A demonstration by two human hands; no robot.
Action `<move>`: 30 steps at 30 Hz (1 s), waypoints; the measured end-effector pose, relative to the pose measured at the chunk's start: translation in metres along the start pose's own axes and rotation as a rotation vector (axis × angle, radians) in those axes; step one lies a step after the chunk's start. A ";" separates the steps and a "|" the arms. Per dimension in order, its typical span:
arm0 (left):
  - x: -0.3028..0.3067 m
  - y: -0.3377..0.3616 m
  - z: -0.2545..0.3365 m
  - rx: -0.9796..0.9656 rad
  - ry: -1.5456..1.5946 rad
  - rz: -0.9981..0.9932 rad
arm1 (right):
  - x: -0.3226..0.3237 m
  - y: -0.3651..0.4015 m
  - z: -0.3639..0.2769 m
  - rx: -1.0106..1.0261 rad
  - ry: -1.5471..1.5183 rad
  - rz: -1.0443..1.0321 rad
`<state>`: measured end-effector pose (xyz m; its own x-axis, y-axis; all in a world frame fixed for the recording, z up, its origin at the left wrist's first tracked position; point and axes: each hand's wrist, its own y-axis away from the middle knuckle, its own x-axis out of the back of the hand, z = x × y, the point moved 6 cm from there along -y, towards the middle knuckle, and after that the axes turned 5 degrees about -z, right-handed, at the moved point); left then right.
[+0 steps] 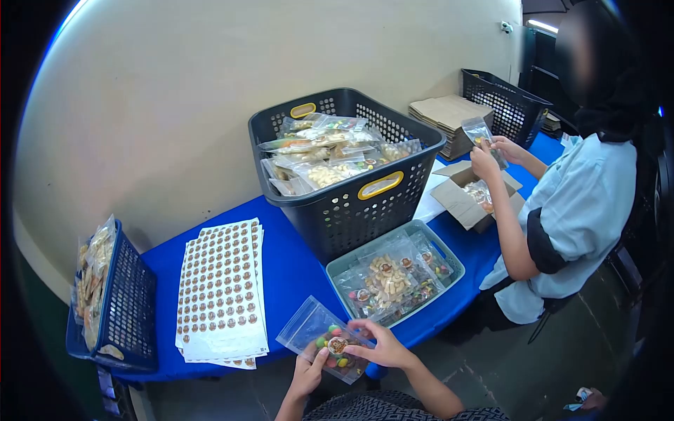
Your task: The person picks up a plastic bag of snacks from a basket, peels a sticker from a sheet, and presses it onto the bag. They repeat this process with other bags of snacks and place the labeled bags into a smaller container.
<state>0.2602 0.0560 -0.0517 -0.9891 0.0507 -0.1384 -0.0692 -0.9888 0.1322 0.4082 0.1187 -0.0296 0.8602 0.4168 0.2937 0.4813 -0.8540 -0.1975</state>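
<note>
In front of me is a clear zip bag (317,328) of colourful round sweets, tilted, with a round brown-and-white sticker (338,346) on its face. My left hand (307,376) grips the lower left side, thumb on the front. At the right side, my right hand (386,347) is on the bag, its thumb at the sticker's edge and its fingers curled; what lies beneath them is hidden. Just beyond, a grey-green tray (455,270) holds several stickered bags of nuts and sweets. Sheets of round stickers (219,281) lie on the blue-covered table (291,284) to the left.
A big dark basket (337,217) full of filled bags stands against the wall side. Another basket (133,309) of bags sits at far left. On the right, a co-worker (579,210) holds a bag (479,131) above an open carton (456,200), near stacked flat cardboard (449,112).
</note>
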 end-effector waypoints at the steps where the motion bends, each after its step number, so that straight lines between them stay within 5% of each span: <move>1: -0.005 0.000 -0.003 0.033 -0.023 -0.027 | -0.007 0.000 0.013 -0.093 -0.267 -0.142; 3: -0.016 -0.004 0.002 -0.005 0.027 0.038 | -0.012 0.002 0.035 -0.190 -0.523 -0.295; 7: -0.016 -0.011 0.011 -0.155 0.200 0.136 | 0.061 -0.012 0.045 -0.132 -0.549 0.162; 12: 0.014 -0.003 0.009 -0.169 0.068 0.248 | 0.166 -0.037 0.110 -0.302 -0.173 0.514; 16: 0.039 0.009 0.001 -0.147 0.051 0.374 | 0.189 -0.065 0.166 -0.291 0.135 0.455; 23: 0.081 0.051 0.002 -0.202 0.095 0.537 | 0.189 -0.078 0.163 -0.468 0.546 0.465; 27: 0.123 0.094 -0.008 -0.199 0.111 0.690 | 0.173 -0.071 0.117 -0.402 0.781 0.670; 30: 0.154 0.134 -0.010 -0.230 0.111 0.779 | 0.123 -0.065 0.067 -0.169 0.731 0.712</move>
<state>0.0997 -0.0699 -0.0647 -0.7233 -0.6646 -0.1877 0.6724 -0.7397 0.0279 0.4941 0.2460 -0.0435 0.5968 -0.4447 0.6679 -0.1778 -0.8849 -0.4304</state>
